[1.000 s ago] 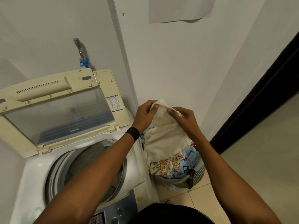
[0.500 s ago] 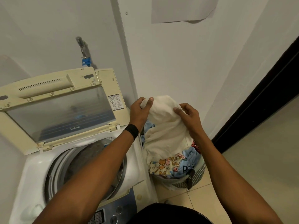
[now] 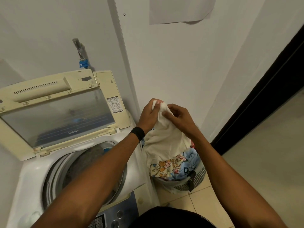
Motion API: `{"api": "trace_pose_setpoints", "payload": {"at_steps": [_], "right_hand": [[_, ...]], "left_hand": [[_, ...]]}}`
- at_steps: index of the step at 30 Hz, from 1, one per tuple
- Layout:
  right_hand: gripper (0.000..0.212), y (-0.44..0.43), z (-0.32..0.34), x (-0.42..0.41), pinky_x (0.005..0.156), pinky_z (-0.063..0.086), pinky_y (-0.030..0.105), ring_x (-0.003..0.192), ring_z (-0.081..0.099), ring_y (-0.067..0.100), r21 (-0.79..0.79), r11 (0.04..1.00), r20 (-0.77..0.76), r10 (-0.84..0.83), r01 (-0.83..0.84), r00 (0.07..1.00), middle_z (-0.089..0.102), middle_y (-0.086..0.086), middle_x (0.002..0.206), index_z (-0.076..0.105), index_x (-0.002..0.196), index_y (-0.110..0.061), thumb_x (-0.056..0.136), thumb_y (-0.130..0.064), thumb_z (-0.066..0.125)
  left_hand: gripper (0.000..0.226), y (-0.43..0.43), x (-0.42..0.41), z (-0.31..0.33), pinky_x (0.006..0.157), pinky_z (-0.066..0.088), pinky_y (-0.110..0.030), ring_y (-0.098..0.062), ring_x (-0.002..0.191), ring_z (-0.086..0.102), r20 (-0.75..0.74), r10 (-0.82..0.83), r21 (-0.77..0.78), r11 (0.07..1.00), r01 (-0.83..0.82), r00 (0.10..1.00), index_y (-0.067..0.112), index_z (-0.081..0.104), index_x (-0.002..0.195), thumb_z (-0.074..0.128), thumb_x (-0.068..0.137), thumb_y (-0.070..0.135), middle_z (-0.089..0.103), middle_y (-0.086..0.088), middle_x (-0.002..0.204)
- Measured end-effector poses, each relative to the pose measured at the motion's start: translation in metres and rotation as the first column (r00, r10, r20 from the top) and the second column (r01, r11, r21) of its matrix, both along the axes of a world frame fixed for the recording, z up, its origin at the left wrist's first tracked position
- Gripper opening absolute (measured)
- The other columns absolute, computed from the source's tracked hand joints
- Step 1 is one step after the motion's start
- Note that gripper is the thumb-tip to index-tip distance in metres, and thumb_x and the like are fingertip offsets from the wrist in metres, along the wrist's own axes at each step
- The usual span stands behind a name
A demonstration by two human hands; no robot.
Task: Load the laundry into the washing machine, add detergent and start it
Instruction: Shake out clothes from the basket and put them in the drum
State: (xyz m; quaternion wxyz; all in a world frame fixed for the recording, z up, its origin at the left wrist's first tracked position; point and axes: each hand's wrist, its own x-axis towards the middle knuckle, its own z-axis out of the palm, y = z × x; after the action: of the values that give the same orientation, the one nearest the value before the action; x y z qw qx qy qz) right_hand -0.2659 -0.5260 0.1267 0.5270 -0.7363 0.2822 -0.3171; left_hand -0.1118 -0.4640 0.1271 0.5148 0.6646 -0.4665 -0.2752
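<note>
**Q:** What is shown at the left?
**A:** The washing machine [image 3: 32, 175] is shown with its lid [image 3: 57, 116] raised and leaned back towards the wall. The drum opening [image 3: 85, 162] is thus left uncovered, and grey fabric is seen inside it. A tap [image 3: 79, 46] with a blue fitting is fixed to the wall above the machine. The control panel [image 3: 111, 216] on the machine's front is cut off by the lower frame edge.

**Q:** Where is the laundry located?
**A:** A cream cloth [image 3: 164, 140] is held up just past the machine's right edge, above the laundry basket [image 3: 197, 178]. The basket is set on the floor close against the machine's right side; whether the two touch cannot be told. The cloth's lower hem is draped over a floral garment [image 3: 166, 167] and a blue garment [image 3: 189, 160] heaped in the basket.

**Q:** How are the fingers placed?
**A:** The cloth's top edge is pinched between thumb and fingers by the left hand [image 3: 148, 115], with a black wristband [image 3: 137, 133] worn at that wrist. The same edge is pinched between thumb and forefinger by the right hand [image 3: 179, 117], whose other fingers are loosely curled.

**Q:** What room is left for movement?
**A:** The drum opening is partly crossed by the left forearm. Open tiled floor [image 3: 263, 162] is seen beyond the basket, on the side away from the machine, bounded by a dark door frame [image 3: 263, 96].
</note>
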Motion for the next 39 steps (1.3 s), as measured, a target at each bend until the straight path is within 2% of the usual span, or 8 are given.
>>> {"api": "trace_pose_setpoints", "payload": {"at_steps": [2,5,9,14,19,23,30,39], "right_hand": [[0.015,-0.001,-0.006,0.001,0.066,0.052,0.04,0.071,0.065,0.024,-0.028,0.997,-0.06,-0.073,0.072,0.995,0.073,0.003,0.081,0.075,0.097,-0.018,0.096,-0.033,0.073],[0.024,-0.004,-0.012,0.0,0.061,0.043,0.03,0.059,0.052,0.009,-0.088,0.987,-0.149,-0.147,0.135,0.978,0.062,-0.005,0.067,0.07,0.086,-0.019,0.094,-0.042,0.072],[0.024,-0.007,-0.012,-0.003,0.079,0.049,0.036,0.081,0.062,0.018,-0.219,0.971,-0.326,-0.168,0.099,0.93,0.068,0.002,0.088,0.066,0.094,-0.016,0.1,-0.039,0.064],[0.017,-0.012,0.006,-0.007,0.078,0.047,0.027,0.083,0.061,0.012,-0.271,0.937,-0.207,-0.279,0.219,0.938,0.067,-0.005,0.09,0.063,0.093,-0.02,0.103,-0.033,0.06],[0.02,-0.013,0.04,0.003,0.068,0.043,0.017,0.076,0.055,0.005,-0.123,0.966,-0.012,-0.23,0.227,0.973,0.065,-0.003,0.089,0.064,0.1,-0.017,0.106,-0.033,0.054],[0.02,-0.019,0.079,0.013,0.068,0.041,0.017,0.074,0.055,0.001,-0.245,0.931,0.063,-0.263,0.27,0.963,0.06,-0.011,0.082,0.062,0.097,-0.016,0.103,-0.034,0.059],[0.057,-0.045,0.113,-0.005,0.064,0.039,0.029,0.064,0.048,0.013,-0.203,0.978,-0.174,-0.089,0.053,0.981,0.053,0.011,0.069,0.056,0.073,-0.003,0.089,-0.055,0.073],[0.009,-0.05,0.086,-0.008,0.077,0.048,0.025,0.083,0.059,0.007,-0.139,0.986,-0.026,-0.098,0.094,0.995,0.074,-0.005,0.105,0.077,0.102,-0.019,0.096,-0.023,0.071]], "left_hand": [[0.028,0.001,0.002,-0.002,0.077,0.045,-0.014,0.007,0.08,0.056,0.027,0.034,-0.001,0.999,-0.034,0.999,0.006,0.06,0.11,0.039,0.112,0.025,0.062,0.007,0.094],[0.028,0.0,0.003,-0.001,0.073,0.042,-0.024,0.0,0.073,0.048,0.035,0.104,-0.017,0.994,-0.104,0.994,0.006,0.051,0.101,0.036,0.113,0.028,0.053,0.004,0.086],[0.029,0.001,0.003,0.001,0.073,0.041,-0.031,-0.005,0.07,0.045,0.041,0.119,-0.032,0.993,-0.117,0.992,0.013,0.045,0.094,0.035,0.113,0.033,0.047,0.005,0.08],[0.05,0.001,-0.003,0.008,0.061,0.04,-0.024,-0.008,0.065,0.042,0.092,0.018,-0.036,0.999,-0.014,0.996,0.011,0.045,0.091,0.061,0.096,0.058,0.046,0.006,0.075],[0.035,-0.008,-0.002,0.039,0.062,0.043,-0.022,-0.008,0.068,0.051,0.17,0.006,-0.124,0.992,0.015,0.985,0.014,0.051,0.09,0.068,0.098,0.043,0.055,0.006,0.076],[0.019,-0.021,0.008,0.082,0.073,0.047,-0.024,-0.008,0.077,0.058,0.197,0.034,-0.294,0.955,0.026,0.98,0.014,0.057,0.091,0.065,0.102,0.026,0.06,0.004,0.082],[0.024,-0.026,0.037,0.122,0.073,0.046,-0.021,-0.007,0.08,0.056,0.214,0.092,-0.396,0.918,0.0,0.972,-0.001,0.058,0.097,0.059,0.105,0.021,0.06,-0.007,0.084],[0.021,-0.021,0.048,0.076,0.095,0.049,-0.03,-0.015,0.103,0.064,0.238,-0.01,-0.238,0.969,0.068,0.971,0.005,0.063,0.111,0.049,0.109,0.02,0.067,-0.002,0.108]]}}
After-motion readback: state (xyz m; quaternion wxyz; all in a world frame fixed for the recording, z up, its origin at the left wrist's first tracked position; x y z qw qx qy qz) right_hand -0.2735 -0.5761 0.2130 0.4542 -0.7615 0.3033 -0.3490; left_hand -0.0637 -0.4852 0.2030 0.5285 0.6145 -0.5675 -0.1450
